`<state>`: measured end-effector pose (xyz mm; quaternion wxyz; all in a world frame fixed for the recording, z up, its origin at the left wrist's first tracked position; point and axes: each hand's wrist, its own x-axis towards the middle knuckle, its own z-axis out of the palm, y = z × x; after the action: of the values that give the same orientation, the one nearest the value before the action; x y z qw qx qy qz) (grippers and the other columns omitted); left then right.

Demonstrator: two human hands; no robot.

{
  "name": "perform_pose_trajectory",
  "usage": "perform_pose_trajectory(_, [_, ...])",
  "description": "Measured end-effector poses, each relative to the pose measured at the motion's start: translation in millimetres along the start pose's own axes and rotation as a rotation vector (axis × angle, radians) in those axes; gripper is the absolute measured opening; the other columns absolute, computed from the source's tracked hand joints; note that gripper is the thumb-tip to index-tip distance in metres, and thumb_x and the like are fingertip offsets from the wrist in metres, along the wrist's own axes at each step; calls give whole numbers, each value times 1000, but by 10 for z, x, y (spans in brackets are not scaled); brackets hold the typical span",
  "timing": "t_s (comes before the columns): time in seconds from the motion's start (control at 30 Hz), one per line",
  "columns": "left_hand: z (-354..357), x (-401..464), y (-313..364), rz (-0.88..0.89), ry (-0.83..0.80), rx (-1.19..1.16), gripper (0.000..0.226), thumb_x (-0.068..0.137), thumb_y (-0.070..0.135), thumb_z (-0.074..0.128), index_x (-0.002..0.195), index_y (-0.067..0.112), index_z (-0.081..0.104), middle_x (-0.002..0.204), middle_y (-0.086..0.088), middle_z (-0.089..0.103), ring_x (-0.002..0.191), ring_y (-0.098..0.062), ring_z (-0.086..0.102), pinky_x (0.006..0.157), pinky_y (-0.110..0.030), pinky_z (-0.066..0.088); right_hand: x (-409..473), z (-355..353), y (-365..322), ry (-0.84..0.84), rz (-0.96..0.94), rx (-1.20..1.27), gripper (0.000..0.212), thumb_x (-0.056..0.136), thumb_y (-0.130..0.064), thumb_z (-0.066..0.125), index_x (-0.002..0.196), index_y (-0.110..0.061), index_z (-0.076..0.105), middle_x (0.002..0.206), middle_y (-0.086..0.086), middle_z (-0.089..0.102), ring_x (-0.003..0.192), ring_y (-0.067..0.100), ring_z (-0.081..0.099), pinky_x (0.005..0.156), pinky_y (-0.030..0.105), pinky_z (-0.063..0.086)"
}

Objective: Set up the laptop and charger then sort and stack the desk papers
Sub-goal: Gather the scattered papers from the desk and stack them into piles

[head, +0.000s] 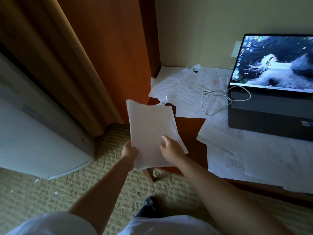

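Note:
A stack of white papers (pixel 149 131) is held in the air over the desk's left end. My left hand (pixel 129 152) grips its lower left edge. My right hand (pixel 171 148) lies on top of the sheets, fingers loosely spread. The open laptop (pixel 271 85) stands on the wooden desk (pixel 188 129) at the right, its screen lit. A white charger cable (pixel 213 95) loops from the laptop's left side across loose papers. More printed sheets (pixel 177 85) lie scattered at the back left, and others (pixel 254 155) spread in front of the laptop.
A wooden panel (pixel 115 56) and a tan curtain (pixel 55 61) rise left of the desk. A white appliance (pixel 37 129) stands on the patterned carpet (pixel 108 180) at far left. A wall outlet plate (pixel 236 49) sits behind the laptop.

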<state>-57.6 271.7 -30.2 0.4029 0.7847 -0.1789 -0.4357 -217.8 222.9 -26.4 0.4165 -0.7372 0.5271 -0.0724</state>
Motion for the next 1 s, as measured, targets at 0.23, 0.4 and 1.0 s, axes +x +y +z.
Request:
perform_pose_trajectory(0.23, [-176,-135,209,177,165,-232,35,70,-16,40,83,8,62,72,-4,51,69,-20,41,61,-26,34,173,-394,-27,200,354,490,60,96,-24,48,150,-14,22,147,8,38,129,29,45,96,37,43])
perform_pose_trajectory(0.4, [-82,-155,445,260,192,-278,25,74,-15,40,75,6,54,72,-5,47,68,-19,39,60,-28,32,275,-563,-250,439,188,774,18,82,2,43,76,-14,49,70,0,49,66,22,45,51,25,31])
perform_pose_trajectory(1.0, [5,198,1217,534,59,-282,41,71,15,83,101,27,57,98,3,66,89,-13,65,72,-34,57,624,-888,-684,750,-18,787,53,84,-7,52,133,-24,40,114,-11,56,91,12,57,73,24,43])
